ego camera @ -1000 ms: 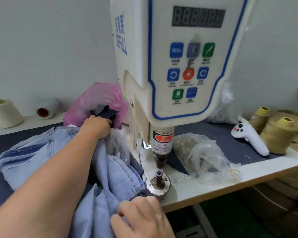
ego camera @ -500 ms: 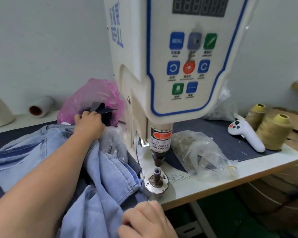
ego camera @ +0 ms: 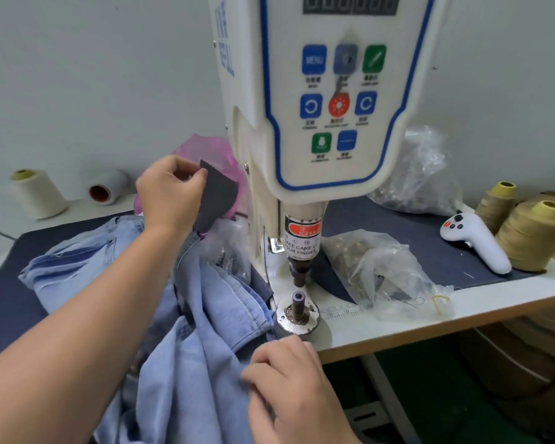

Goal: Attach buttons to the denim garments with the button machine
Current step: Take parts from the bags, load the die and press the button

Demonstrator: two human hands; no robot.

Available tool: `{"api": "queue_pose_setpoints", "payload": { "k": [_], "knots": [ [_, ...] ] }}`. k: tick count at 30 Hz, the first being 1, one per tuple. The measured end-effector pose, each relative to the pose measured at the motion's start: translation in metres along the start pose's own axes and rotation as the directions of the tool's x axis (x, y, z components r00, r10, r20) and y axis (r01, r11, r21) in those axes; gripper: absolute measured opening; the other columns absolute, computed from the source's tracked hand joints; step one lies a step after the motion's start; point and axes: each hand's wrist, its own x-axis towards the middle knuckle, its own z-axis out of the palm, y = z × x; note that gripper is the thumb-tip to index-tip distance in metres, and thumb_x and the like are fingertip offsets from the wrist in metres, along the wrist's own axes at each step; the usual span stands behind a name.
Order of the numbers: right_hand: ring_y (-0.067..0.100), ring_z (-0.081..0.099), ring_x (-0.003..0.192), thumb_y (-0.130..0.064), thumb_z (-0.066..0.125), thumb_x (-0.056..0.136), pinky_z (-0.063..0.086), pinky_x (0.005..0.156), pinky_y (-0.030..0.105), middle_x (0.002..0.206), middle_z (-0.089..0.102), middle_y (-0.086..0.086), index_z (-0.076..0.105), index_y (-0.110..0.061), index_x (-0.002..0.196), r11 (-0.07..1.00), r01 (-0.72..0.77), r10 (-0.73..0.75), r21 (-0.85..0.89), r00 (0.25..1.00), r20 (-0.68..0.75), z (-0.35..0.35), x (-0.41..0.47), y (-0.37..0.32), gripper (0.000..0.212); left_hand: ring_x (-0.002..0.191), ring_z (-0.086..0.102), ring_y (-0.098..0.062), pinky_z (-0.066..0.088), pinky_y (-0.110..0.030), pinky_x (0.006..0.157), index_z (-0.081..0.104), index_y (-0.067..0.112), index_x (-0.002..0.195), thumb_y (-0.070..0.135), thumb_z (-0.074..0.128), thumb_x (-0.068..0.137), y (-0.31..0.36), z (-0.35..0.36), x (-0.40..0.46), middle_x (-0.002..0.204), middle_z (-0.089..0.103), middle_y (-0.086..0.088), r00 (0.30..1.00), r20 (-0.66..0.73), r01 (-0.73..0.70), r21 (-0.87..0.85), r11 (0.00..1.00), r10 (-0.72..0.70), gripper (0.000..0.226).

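Head view looks down on a white button machine point(ego camera: 321, 100) with a blue-edged control panel, standing on a white work table point(ego camera: 398, 325) partly covered by a dark blue mat point(ego camera: 407, 229). The left hand point(ego camera: 170, 193) is raised above the table, thumb and fingers pinching the top edge of a dark grey fabric patch point(ego camera: 217, 193) that hangs down to its right. Just behind that hand sits a crumpled pink plastic bag point(ego camera: 205, 149); what it holds cannot be made out. Below the left wrist spreads the light blue denim garment point(ego camera: 205, 315), rumpled across the mat and reaching the machine's base. The right hand point(ego camera: 289, 386) rests at the near edge of the garment, fingers curled down onto the denim; whether it grips a fold cannot be told. Directly beyond its knuckles is the round metal lower die point(ego camera: 297, 312) with a short post, beneath the brown punch head point(ego camera: 300, 274), the two apart. Right of the die lies a clear plastic bag point(ego camera: 375, 267) holding many small brass-coloured buttons. Farther right lie a white handheld controller point(ego camera: 474, 241) and two yellow-tan thread cones point(ego camera: 526, 229). Far left of the left hand stand a cream thread cone point(ego camera: 39, 193) and a tipped white spool point(ego camera: 108, 187).
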Motion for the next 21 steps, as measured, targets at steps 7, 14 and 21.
{"api": "queue_pose_setpoints", "payload": {
  "k": [7,14,21],
  "knots": [
    [0.011,0.057,0.083,-0.009,0.064,0.081,0.047,0.076,0.025,0.083,0.06,-0.01,0.068,-0.013,0.085,0.844,-0.294,0.23,0.448,0.954,0.194,-0.007,0.015,-0.011,0.007,0.057,0.053,-0.005,0.043,-0.019,0.053,0.054,0.024,0.09,0.013,0.06,0.079,0.057,-0.058,-0.046,0.069,0.06,0.015,0.971,0.133,0.239,-0.58,0.779,-0.199,0.017],
    [0.023,0.059,0.062,-0.055,0.058,0.076,0.049,0.061,0.033,0.076,0.069,0.013,0.068,0.0,0.089,-0.023,-0.706,0.486,0.708,0.61,0.625,-0.03,0.047,-0.023,0.057,0.058,0.052,-0.003,0.043,-0.016,0.051,0.06,0.017,0.096,0.003,0.062,0.076,0.084,-0.098,-0.113,0.067,0.055,0.013,0.853,0.515,0.42,-0.577,0.701,-0.088,0.024],
    [0.037,0.062,0.091,-0.073,0.042,0.084,0.053,0.068,0.042,0.11,0.063,0.028,0.072,-0.008,0.114,-0.433,-0.65,0.222,0.624,0.594,0.773,-0.05,0.038,-0.007,0.078,0.084,0.065,-0.013,0.053,-0.029,0.074,0.068,0.02,0.107,0.019,0.062,0.086,0.092,-0.12,-0.157,0.094,0.069,-0.002,0.475,0.858,0.333,-0.381,0.863,0.195,0.021]
  ]
}}
